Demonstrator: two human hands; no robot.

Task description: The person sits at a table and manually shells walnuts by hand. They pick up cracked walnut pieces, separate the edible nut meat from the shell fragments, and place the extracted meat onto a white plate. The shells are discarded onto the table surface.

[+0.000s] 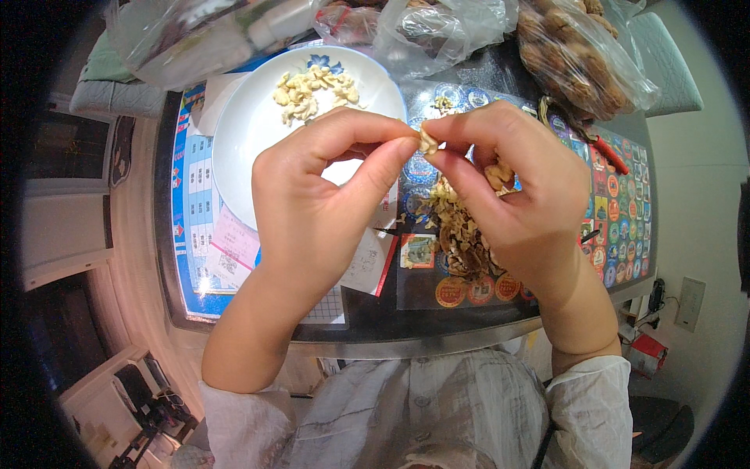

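Observation:
A small pale piece of walnut kernel (428,142) is pinched between the thumb and forefinger of my right hand (515,176). My left hand (328,187) meets it from the other side, its thumb and forefinger tips pressed together at the piece's edge. A browner walnut piece (499,176) rests in the curled fingers of my right hand. Behind my left hand, a white plate (240,146) with a blue flower carries a cluster of peeled kernels (313,91). Below the right hand lies a heap of skins and shell bits (463,240), partly hidden by it.
Clear plastic bags stand along the far edge, one with whole walnuts (571,58). A plier-like tool with a red handle (609,155) lies at the right on a sheet of round stickers (621,205). Printed papers (234,249) lie beside and under the plate.

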